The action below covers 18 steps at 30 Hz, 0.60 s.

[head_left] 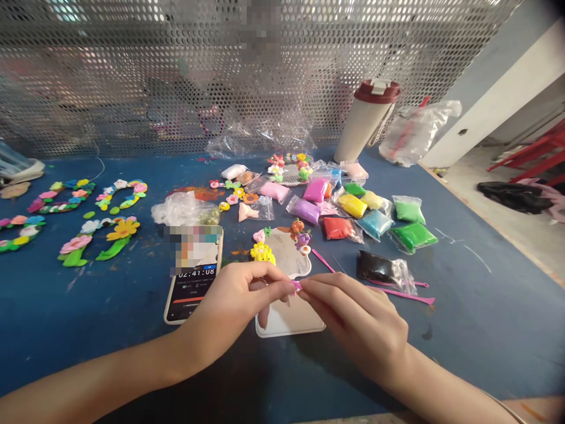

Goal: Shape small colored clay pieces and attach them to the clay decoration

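Note:
A small piece of pink modelling clay [295, 287] is pinched between both hands. My left hand [247, 294] closes thumb and finger on it from the left, while my right hand [353, 312] grips it with its fingertips from the right. Below the hands lies a small mirror [289, 321] with a pale frame, partly covered by my fingers. Clay figures decorate its far part: a yellow flower [262, 253] on the left, an orange figure [297, 227] and a purple figure [303, 238] on the right.
Bags of coloured clay [338, 228] spread behind, with black clay [375, 267] and pink tools [406, 294] at right. A phone [194, 294] lies by my left wrist. Flower-decorated frames [121, 194] sit at left. A tumbler [364, 126] stands before the perforated metal panel [154, 88].

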Tool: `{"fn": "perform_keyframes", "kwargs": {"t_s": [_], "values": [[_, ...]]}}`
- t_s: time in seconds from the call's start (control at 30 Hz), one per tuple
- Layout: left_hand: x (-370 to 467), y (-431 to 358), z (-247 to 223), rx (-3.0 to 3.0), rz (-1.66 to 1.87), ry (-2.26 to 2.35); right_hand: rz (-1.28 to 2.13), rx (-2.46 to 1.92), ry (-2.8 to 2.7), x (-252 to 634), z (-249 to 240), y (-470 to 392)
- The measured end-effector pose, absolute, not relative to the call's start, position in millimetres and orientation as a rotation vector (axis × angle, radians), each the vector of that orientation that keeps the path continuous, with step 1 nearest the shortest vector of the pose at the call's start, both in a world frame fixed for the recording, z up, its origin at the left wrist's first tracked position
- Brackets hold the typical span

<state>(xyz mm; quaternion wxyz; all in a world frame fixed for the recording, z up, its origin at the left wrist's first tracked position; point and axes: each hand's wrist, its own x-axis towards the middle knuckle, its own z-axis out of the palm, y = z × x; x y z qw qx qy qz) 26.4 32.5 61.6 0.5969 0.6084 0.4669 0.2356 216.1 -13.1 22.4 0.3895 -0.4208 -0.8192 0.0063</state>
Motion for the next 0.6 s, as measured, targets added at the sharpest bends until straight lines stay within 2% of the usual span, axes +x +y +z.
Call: {"fn": "perform_keyframes", "kwargs": {"t_s": [0.6], "values": [[27.1,30.7,64.0,1.352,0.478,1.141,-0.013,-1.011,-2.149,216.5,22.1,-12.7]]}}
